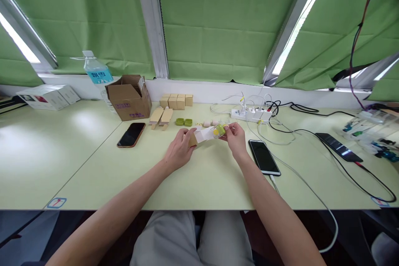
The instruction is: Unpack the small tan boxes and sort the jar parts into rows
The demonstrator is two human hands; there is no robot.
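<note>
My left hand is closed around a small brown cardboard box. From its open end a white paper strip reaches toward the right. My right hand pinches a clear plastic packet with green and yellow pieces, at the strip's far end. Just beyond my hands lie small pale pink pieces. Two green square containers sit farther left. Beside them are two flattened brown boxes, with several closed small boxes in rows behind.
An open carton stands back left, with a water bottle behind it. Phones lie at left, near my right forearm and far right. Cables trail from a white power strip. White boxes stand far left.
</note>
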